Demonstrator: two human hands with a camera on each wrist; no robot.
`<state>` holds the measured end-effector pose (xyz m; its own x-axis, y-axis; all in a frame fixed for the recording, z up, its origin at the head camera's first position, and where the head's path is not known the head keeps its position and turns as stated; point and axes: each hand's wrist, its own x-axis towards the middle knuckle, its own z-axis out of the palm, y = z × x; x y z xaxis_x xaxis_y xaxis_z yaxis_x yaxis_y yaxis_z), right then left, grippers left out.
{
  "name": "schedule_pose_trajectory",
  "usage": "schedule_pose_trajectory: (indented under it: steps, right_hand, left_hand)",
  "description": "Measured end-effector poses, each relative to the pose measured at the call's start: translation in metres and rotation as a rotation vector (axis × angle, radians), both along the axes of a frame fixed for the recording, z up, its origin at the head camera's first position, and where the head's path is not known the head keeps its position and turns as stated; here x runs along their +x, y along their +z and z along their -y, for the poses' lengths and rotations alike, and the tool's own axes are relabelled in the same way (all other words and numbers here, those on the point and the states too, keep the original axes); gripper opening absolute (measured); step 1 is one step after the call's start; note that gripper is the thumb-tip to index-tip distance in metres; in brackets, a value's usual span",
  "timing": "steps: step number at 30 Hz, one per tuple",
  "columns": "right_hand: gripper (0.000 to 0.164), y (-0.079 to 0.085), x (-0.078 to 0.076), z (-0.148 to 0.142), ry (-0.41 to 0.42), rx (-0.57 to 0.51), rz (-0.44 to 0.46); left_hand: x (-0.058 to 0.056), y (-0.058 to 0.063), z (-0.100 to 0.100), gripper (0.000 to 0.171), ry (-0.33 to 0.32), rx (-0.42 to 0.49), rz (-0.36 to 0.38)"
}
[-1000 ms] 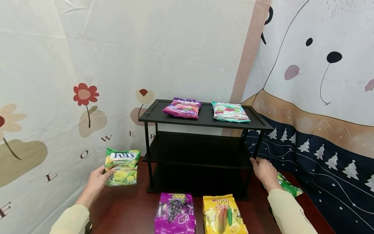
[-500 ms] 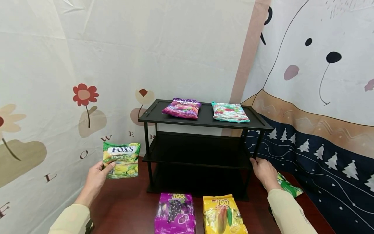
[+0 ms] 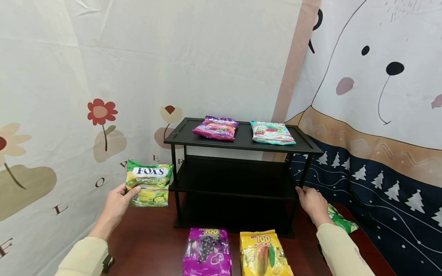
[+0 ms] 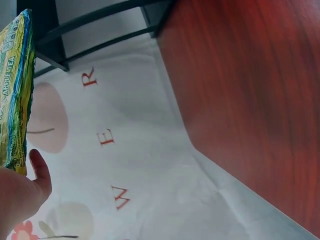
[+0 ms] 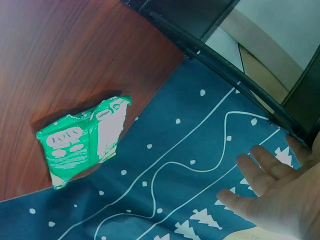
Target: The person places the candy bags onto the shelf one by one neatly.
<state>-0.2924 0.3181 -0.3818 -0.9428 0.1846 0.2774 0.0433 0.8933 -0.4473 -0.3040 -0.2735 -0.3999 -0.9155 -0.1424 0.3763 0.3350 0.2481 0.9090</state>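
Observation:
My left hand point(image 3: 116, 204) pinches a green-and-yellow Fox's Spring Tea candy bag point(image 3: 154, 181) by its left edge, thumb on the front. The bag is upright in the air, left of a black three-tier rack point(image 3: 238, 191). The left wrist view catches that bag point(image 4: 14, 95) edge-on. My right hand point(image 3: 313, 203) touches the rack's right side at the middle tier. Most of its fingers point(image 5: 262, 170) look loosely extended and spread in the right wrist view; the thumb's contact is hidden there.
Purple point(image 3: 218, 128) and teal-white point(image 3: 272, 133) candy bags lie on the top tier. In front of the rack are purple Lot 100 point(image 3: 207, 253) and yellow Lot 100 point(image 3: 264, 255) bags. A green bag point(image 5: 80, 137) lies by the table's right edge. Printed cloth hangs behind.
My left hand has lifted the Fox's bag, then moved it slightly right toward the rack's left side. The right hand and rack have stayed in place.

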Motion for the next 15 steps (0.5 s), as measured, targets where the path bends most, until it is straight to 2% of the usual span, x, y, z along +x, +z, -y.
schedule_pose_trajectory:
  steps: [9,15]
  right_hand:
    - [0.041,-0.001,0.0,0.001,-0.007,-0.005,0.0]
    - [0.042,0.0,0.001,0.001,-0.001,-0.009,0.004]
  left_hand:
    - [0.001,0.007,-0.022,0.039,-0.084,0.001,-0.034]
    - [-0.003,0.01,-0.037,0.04,-0.124,0.006,-0.018]
